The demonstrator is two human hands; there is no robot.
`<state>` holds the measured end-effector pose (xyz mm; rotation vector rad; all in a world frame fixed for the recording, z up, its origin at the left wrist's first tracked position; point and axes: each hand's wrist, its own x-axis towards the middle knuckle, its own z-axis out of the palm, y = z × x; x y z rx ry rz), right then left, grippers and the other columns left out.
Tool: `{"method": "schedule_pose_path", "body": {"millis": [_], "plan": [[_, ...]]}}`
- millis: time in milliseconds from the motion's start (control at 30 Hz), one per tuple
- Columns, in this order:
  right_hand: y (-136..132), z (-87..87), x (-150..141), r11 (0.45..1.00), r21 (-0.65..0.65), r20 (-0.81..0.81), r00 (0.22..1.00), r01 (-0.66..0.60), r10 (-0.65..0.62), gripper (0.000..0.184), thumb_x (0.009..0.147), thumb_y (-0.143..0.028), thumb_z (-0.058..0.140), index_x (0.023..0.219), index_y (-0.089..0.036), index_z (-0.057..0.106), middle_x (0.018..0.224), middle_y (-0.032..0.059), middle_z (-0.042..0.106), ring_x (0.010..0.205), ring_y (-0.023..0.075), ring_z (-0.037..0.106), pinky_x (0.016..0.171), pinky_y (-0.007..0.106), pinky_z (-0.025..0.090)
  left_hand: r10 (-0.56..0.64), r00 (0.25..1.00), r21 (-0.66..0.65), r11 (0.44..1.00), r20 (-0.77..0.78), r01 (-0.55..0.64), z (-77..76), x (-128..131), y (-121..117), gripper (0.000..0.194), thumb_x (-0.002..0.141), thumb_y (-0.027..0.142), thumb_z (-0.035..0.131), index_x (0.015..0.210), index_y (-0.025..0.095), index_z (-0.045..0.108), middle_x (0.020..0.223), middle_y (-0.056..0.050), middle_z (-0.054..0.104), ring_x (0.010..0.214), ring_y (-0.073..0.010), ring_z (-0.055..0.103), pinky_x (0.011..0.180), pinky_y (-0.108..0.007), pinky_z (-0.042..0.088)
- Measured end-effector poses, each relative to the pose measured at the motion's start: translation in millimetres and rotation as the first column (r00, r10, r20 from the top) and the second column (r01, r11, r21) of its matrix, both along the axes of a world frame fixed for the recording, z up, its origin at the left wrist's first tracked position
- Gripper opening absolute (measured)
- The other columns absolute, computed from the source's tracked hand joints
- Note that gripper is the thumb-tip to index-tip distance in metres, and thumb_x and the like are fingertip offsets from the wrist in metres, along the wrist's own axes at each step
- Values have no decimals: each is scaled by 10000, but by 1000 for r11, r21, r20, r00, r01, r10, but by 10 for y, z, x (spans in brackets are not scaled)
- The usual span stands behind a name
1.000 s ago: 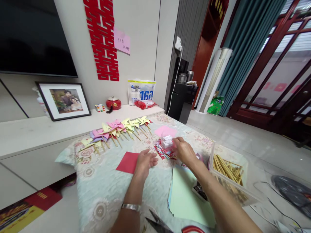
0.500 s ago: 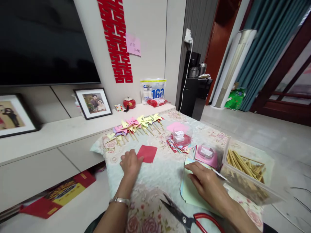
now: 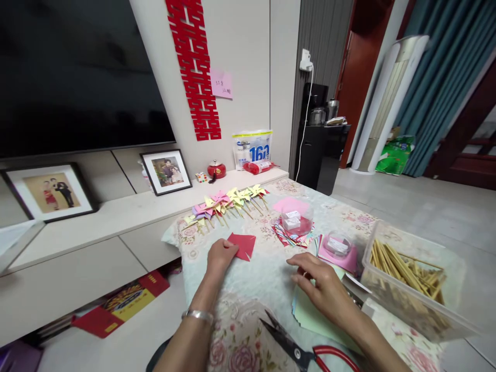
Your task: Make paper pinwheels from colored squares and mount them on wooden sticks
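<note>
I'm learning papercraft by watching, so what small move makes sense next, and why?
Probably bring the right hand to the red paper and lift one cut corner. Slits run in from its corners, the left hand touches its edge, the right hand appears to hold nothing, and folded paper pinwheels lie behind it.

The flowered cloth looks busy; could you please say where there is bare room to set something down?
The widest free patch of cloth lies between red paper, left hand, right hand and scissors. Another lies behind the small tub, between large tub and stick box. Crowded: around the green sheets and among the pinwheels.
</note>
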<state>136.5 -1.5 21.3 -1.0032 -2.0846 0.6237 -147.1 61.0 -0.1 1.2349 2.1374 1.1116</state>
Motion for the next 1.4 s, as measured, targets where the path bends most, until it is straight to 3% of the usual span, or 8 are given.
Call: {"method": "schedule_pose_path", "body": {"millis": [133, 267, 567, 700, 933, 1167, 1267, 1400], "plan": [[3, -88, 11, 995, -51, -136, 986, 87, -94, 245, 917, -227, 567, 1136, -180, 667, 1136, 112, 672, 936, 218, 667, 799, 336, 537, -162, 945, 188, 976, 285, 111, 25, 476, -190, 302, 763, 482, 622, 780, 181, 609, 906, -98, 747, 846, -217, 718, 750, -320, 557], [-11, -140, 92, 980, -50, -197, 960, 193, -200, 248, 920, -282, 574, 1122, -184, 679, 1115, 110, 684, 951, 229, 671, 794, 338, 540, -65, 754, 309, 933, 654, -187, -136, 857, -305, 339, 672, 424, 742, 843, 167, 600, 926, -108, 711, 867, -222, 705, 791, -360, 570], [-23, -264, 146, 965, -15, -274, 927, 261, -255, 231, 909, -288, 584, 1090, -196, 695, 968, 83, 710, 846, 215, 686, 728, 310, 550, 159, 927, 205, 949, 340, -238, -344, 1050, -175, 861, 643, 248, 779, 1393, 97, 383, 1348, -233, 517, 1246, -341, 526, 1034, -478, 422], [-24, -280, 120, 965, -25, -277, 926, 262, -258, 255, 904, -286, 591, 1123, -187, 678, 991, 87, 718, 836, 211, 688, 725, 310, 558, 204, 958, 144, 974, -201, -177, -326, 1379, -94, 1092, 648, 429, 796, 1488, 32, 223, 1471, -306, 368, 1337, -439, 377, 1056, -571, 344], [-11, -343, 136, 971, -32, -267, 934, 239, -239, 299, 914, -281, 567, 1183, -177, 644, 1022, 99, 708, 824, 202, 680, 694, 302, 557, 157, 980, 127, 982, -126, -141, -256, 1222, 188, 185, 812, 170, 556, 955, 164, 673, 1095, -158, 644, 1178, -355, 531, 997, -509, 369], [-22, -223, 209, 960, -93, -319, 905, 265, -281, 296, 905, -322, 598, 1165, -199, 663, 1083, 102, 692, 937, 231, 666, 808, 356, 542, -6, 974, 165, 986, 228, -33, -94, 1122, -185, 224, 809, 317, 576, 910, 159, 698, 796, -68, 736, 758, -238, 691, 714, -333, 516], [-26, -196, 236, 946, -211, -396, 864, 244, -311, 385, 887, -382, 640, 1231, -209, 633, 1242, 121, 651, 1101, 263, 626, 919, 405, 518, -263, 626, 302, 952, 734, 47, 48, 1318, -485, 389, 710, 389, 720, 985, 114, 703, 823, -90, 757, 695, -209, 692, 656, -309, 534], [3, -210, 279, 889, -452, -571, 740, 77, -355, 600, 827, -472, 717, 1339, -203, 558, 1349, 137, 614, 1228, 291, 577, 1008, 442, 472, -394, 293, 356, 918, 871, 175, 154, 1474, -707, 373, 670, 331, 816, 962, 124, 709, 881, -91, 768, 678, -178, 684, 620, -263, 525]]}}
